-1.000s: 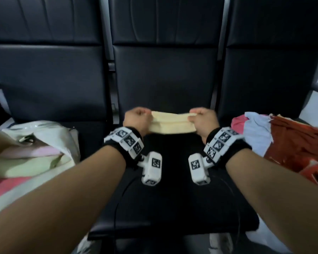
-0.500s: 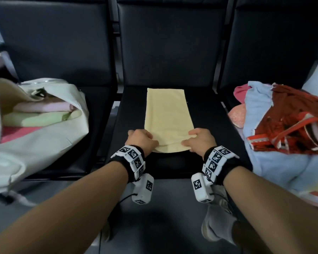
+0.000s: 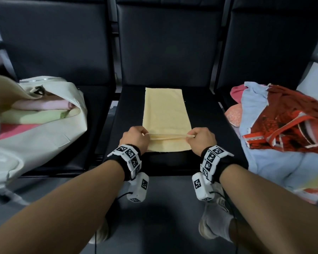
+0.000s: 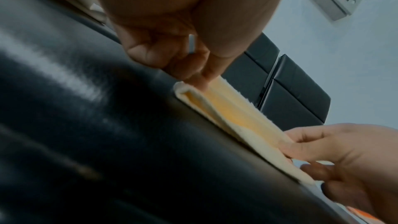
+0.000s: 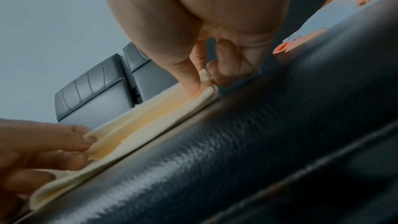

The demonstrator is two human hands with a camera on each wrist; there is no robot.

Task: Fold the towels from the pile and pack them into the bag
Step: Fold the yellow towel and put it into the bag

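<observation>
A pale yellow towel [image 3: 166,114] lies as a long strip on the middle black seat [image 3: 206,114]. My left hand [image 3: 136,137] pinches its near left corner and my right hand [image 3: 200,137] pinches its near right corner, lifting the near edge into a low fold. The wrist views show the yellow towel [image 4: 224,108] [image 5: 150,117] doubled over between thumb and fingers of my left hand [image 4: 193,74] and right hand [image 5: 204,81]. A cream bag [image 3: 44,143] lies open on the left seat with folded pink and green towels inside. The pile of towels [image 3: 283,129] sits on the right seat.
Black seat backs [image 3: 169,44] rise behind all three seats. My shoes [image 3: 215,222] stand on the grey floor below the seat's front edge. Cables hang from the wrist cameras.
The towel went from hanging between my hands to lying flat on the seat. Both hands now lift its near edge up and away from me, starting a fold.
</observation>
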